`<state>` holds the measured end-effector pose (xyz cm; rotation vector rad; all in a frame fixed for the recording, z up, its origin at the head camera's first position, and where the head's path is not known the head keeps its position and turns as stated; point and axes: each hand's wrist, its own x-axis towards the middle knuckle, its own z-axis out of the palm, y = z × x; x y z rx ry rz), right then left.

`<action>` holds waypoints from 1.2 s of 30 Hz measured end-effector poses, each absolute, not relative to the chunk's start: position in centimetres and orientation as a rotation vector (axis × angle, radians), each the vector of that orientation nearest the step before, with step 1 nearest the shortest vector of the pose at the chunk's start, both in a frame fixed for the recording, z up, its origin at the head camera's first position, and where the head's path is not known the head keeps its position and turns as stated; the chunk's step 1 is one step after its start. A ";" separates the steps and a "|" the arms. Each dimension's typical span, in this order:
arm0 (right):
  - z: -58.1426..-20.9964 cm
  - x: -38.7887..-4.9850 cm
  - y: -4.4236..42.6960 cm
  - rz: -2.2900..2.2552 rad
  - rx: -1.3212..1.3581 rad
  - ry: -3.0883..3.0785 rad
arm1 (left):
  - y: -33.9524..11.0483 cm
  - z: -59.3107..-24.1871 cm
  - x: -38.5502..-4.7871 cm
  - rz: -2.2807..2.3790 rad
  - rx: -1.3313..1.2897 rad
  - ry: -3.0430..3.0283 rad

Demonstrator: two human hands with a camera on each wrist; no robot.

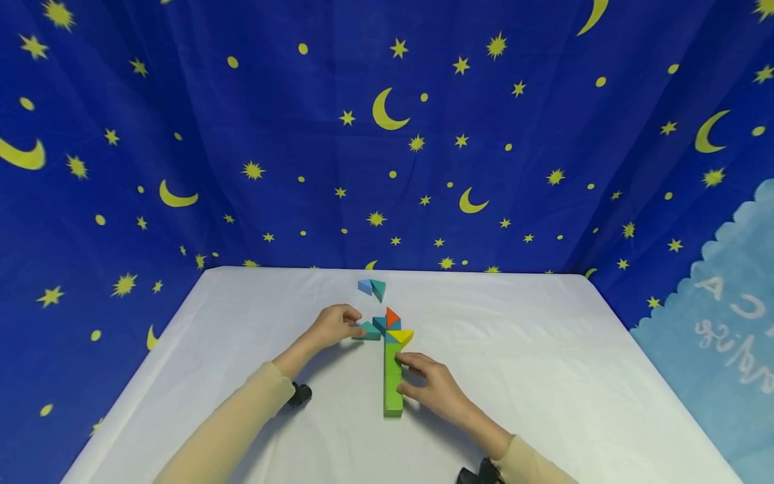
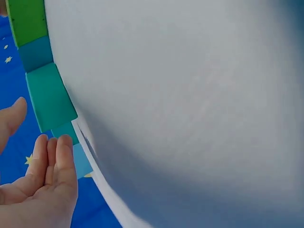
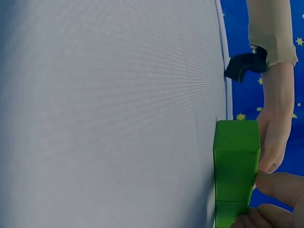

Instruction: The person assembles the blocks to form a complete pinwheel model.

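Note:
A long green block column (image 1: 393, 383) lies on the table with orange (image 1: 392, 317), yellow (image 1: 402, 336) and blue triangular pieces at its far end. To their left is a teal triangular block (image 1: 366, 331). My left hand (image 1: 332, 325) is at that block, thumb and fingers spread apart; in the left wrist view the hand (image 2: 47, 180) shows nothing between thumb and fingers, beside a teal block (image 2: 51, 97). My right hand (image 1: 444, 393) touches the green column's right side with its fingertips; in the right wrist view its thumb (image 3: 282, 186) rests against the green block (image 3: 236, 166).
A light blue piece (image 1: 365, 287) and a teal triangle (image 1: 378, 290) lie together farther back on the white table (image 1: 514, 349). A blue curtain (image 1: 387, 154) with yellow stars and moons hangs behind. A light blue panel (image 1: 725, 269) with writing is at the right.

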<state>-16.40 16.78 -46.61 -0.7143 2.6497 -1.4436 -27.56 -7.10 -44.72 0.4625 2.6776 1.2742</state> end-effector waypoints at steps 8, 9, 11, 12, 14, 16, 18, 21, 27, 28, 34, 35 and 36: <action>-46.7 -16.5 17.0 -1.456 -0.708 2.644 | -7.1 -45.1 -27.8 1.333 0.419 2.611; -46.7 -16.5 17.0 -1.458 -0.715 2.643 | -7.1 -45.1 -27.8 1.330 0.419 2.605; -46.6 -16.5 17.0 -1.455 -0.721 2.646 | -7.0 -45.1 -27.9 1.316 0.433 2.607; -46.6 -16.6 17.0 -1.460 -0.724 2.644 | -7.0 -45.0 -27.9 1.306 0.442 2.611; -46.2 -16.5 16.9 -1.468 -0.729 2.639 | -6.9 -44.9 -28.0 1.283 0.455 2.626; -46.0 -16.4 16.8 -1.465 -0.726 2.642 | -6.7 -45.0 -28.2 1.269 0.462 2.644; -45.9 -16.4 16.7 -1.464 -0.724 2.640 | -6.5 -45.0 -28.2 1.263 0.454 2.653; -46.3 -16.5 16.8 -1.448 -0.728 2.646 | -6.1 -45.2 -28.3 1.254 0.442 2.666; -46.6 -16.6 16.8 -1.443 -0.746 2.652 | -5.7 -45.3 -28.4 1.235 0.423 2.671; -46.6 -16.6 16.8 -1.442 -0.744 2.652 | -5.6 -45.3 -28.4 1.236 0.421 2.670; -46.6 -16.5 16.8 -1.437 -0.739 2.653 | -5.5 -45.4 -28.6 1.236 0.427 2.671; -46.6 -16.5 16.8 -1.438 -0.744 2.654 | -5.4 -45.4 -28.6 1.235 0.427 2.671; -46.7 -16.5 16.8 -1.440 -0.749 2.653 | -5.4 -45.4 -28.6 1.234 0.425 2.672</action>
